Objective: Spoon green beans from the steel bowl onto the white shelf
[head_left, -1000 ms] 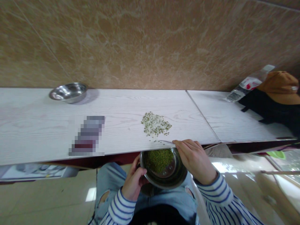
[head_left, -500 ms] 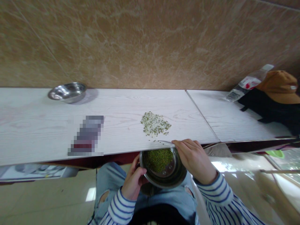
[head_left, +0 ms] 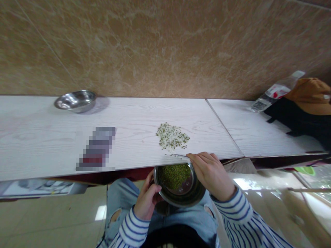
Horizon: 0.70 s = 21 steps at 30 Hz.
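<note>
A steel bowl [head_left: 192, 194] partly filled with green beans [head_left: 175, 175] sits just below the near edge of the white table [head_left: 51, 141]. My left hand [head_left: 147, 200] grips the bowl's left rim with curled fingers. At the table's edge my right hand [head_left: 210, 174] rests over the bowl's right rim, its fingers together and stretched toward a few stray beans. A small pile of green and pale grains [head_left: 172, 136] lies on the table right behind the bowl.
An empty steel bowl [head_left: 74, 101] stands at the back left by the tiled wall. A blurred-out flat object [head_left: 97, 149] lies left of the pile. At the far right are a plastic bottle [head_left: 275, 91], an orange cap [head_left: 309, 94] and dark cloth [head_left: 297, 120].
My right hand has slid slightly left along the table edge over the bowl. The left hand and the bowl have barely moved.
</note>
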Available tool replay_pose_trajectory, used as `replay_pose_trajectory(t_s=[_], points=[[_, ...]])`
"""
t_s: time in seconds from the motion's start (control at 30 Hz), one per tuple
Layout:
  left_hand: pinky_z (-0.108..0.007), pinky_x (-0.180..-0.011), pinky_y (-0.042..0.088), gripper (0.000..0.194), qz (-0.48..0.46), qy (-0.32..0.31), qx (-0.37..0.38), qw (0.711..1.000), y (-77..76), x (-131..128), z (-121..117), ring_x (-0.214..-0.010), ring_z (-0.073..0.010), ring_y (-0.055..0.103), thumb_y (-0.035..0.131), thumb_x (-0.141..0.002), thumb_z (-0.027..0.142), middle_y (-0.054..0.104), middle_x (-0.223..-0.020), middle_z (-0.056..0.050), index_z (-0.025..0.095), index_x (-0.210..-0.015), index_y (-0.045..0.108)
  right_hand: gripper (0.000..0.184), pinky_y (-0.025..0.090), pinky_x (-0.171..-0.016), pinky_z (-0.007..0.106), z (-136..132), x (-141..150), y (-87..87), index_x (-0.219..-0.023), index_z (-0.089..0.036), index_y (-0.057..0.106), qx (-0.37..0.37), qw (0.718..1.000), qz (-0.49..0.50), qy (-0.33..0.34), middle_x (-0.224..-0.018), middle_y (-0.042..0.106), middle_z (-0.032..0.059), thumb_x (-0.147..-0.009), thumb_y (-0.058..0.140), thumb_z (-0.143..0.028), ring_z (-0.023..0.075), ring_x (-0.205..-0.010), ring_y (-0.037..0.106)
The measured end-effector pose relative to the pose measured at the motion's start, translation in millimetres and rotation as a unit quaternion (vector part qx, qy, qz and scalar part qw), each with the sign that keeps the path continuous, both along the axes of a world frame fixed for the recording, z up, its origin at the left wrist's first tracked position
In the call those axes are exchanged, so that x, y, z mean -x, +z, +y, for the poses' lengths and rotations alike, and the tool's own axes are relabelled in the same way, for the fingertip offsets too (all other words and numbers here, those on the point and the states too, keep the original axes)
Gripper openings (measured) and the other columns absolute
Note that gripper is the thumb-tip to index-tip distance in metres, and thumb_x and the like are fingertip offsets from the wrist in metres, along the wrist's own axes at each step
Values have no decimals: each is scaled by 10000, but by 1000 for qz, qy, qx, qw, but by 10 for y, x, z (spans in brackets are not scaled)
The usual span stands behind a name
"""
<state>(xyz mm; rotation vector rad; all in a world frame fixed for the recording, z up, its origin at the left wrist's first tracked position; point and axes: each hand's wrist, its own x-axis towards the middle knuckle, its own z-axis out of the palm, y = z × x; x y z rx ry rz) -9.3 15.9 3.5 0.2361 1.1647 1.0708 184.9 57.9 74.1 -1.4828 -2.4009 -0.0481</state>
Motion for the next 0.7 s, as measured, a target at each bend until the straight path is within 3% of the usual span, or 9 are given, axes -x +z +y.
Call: replay_pose_trajectory(t_s=[0.47, 0.7], points=[[-262, -498, 435, 605, 0, 14, 2, 1000, 22, 53, 4, -697, -170, 558, 569, -526, 156, 609, -897, -18, 235, -1124, 518, 259, 353, -729, 291, 24, -57, 1, -1097, -201, 552, -2, 1000, 4, 6, -871, 654, 36, -885, 403, -197, 147, -839, 552], [-270, -489, 450, 595, -3, 8, 7, 1000, 22, 38, 5, -619, -144, 546, 552, -559, 135, 614, -854, -6, 231, -1143, 496, 248, 351, -745, 301, -8, -117, -28, -1085, -210, 548, 17, 1000, 6, -1, -888, 651, 36, -892, 393, -208, 153, -851, 550]])
